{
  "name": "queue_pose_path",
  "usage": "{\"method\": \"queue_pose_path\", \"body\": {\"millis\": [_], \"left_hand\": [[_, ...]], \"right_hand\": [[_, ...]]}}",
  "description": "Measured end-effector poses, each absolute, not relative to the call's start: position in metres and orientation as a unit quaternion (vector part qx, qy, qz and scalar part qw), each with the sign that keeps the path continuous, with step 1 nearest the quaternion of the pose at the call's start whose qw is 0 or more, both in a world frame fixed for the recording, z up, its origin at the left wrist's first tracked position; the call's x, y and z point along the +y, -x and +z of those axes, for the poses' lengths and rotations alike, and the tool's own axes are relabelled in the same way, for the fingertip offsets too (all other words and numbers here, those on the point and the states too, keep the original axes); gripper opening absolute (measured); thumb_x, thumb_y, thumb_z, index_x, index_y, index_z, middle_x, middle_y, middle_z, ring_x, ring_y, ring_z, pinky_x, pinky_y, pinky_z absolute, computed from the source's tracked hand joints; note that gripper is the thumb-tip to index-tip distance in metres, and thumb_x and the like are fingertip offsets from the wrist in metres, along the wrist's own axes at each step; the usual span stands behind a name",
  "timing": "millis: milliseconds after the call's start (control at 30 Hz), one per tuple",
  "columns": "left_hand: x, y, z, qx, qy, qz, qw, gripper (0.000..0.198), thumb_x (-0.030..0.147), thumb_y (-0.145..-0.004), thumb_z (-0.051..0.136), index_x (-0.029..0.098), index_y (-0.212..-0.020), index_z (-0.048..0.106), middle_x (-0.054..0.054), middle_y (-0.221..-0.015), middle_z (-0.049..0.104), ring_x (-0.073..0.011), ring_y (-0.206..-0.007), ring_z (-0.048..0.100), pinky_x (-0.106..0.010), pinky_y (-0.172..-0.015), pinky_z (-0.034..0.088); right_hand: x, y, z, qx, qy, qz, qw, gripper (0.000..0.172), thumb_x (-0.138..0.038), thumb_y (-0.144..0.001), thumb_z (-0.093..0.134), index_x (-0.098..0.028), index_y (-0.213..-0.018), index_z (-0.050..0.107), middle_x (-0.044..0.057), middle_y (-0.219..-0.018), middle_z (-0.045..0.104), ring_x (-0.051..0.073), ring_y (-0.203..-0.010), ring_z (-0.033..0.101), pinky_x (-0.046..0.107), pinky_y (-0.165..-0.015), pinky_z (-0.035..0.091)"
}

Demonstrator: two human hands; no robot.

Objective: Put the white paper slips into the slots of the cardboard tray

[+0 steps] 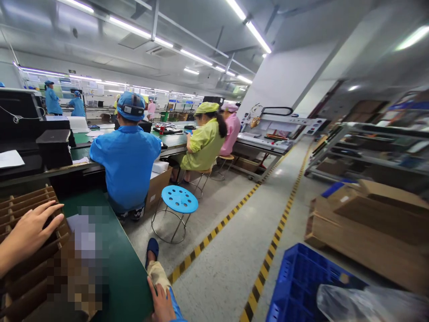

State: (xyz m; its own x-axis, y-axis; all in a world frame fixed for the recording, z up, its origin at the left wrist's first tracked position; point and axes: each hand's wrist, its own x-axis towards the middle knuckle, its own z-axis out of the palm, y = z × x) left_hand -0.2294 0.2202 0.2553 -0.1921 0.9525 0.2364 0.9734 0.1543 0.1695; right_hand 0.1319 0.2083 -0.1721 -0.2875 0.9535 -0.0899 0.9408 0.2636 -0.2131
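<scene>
At the left edge, my left hand (pixel 31 232) rests with spread fingers on a brown cardboard divider box (pixel 27 201) that has narrow slots. My right hand (pixel 161 302) is low in the middle, fingers apart, beside the edge of a green tabletop (pixel 117 264) and above my leg. Neither hand holds anything that shows. Right of the divider box, a pale paper (pixel 75 222) lies on the green surface, partly hidden by a pixelated patch.
A blue round stool (pixel 179 199) stands ahead, near a seated person in blue (pixel 129 163). Yellow-black floor tape (pixel 268 264) marks the aisle. Cardboard boxes (pixel 365 223) and a blue plastic pallet (pixel 301 277) are at right.
</scene>
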Motion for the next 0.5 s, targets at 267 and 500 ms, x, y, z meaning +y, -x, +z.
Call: {"method": "queue_pose_path", "body": {"millis": [267, 500], "left_hand": [[0.22, 0.231, 0.25, -0.727, 0.669, -0.143, 0.059, 0.064, 0.054, -0.087, 0.027, 0.013, -0.124, 0.058, -0.015, -0.136, 0.052, -0.0265, -0.127, 0.048, -0.044, -0.11, 0.032], [0.213, 0.213, 0.26, -0.753, 0.65, -0.079, 0.07, 0.05, 0.042, -0.092, 0.03, 0.019, -0.13, 0.054, -0.012, -0.145, 0.044, -0.0275, -0.137, 0.034, -0.049, -0.112, 0.027]], "right_hand": [[0.206, -0.135, -0.172, -0.818, 0.568, 0.087, -0.019, 0.102, -0.007, -0.058, 0.067, -0.027, -0.148, 0.025, 0.013, -0.139, 0.052, 0.034, -0.132, 0.043, 0.05, -0.109, 0.033], [0.203, -0.14, -0.187, -0.831, 0.55, 0.081, -0.024, 0.095, -0.008, -0.059, 0.057, -0.024, -0.148, 0.027, 0.014, -0.147, 0.041, 0.034, -0.138, 0.033, 0.053, -0.109, 0.031]]}}
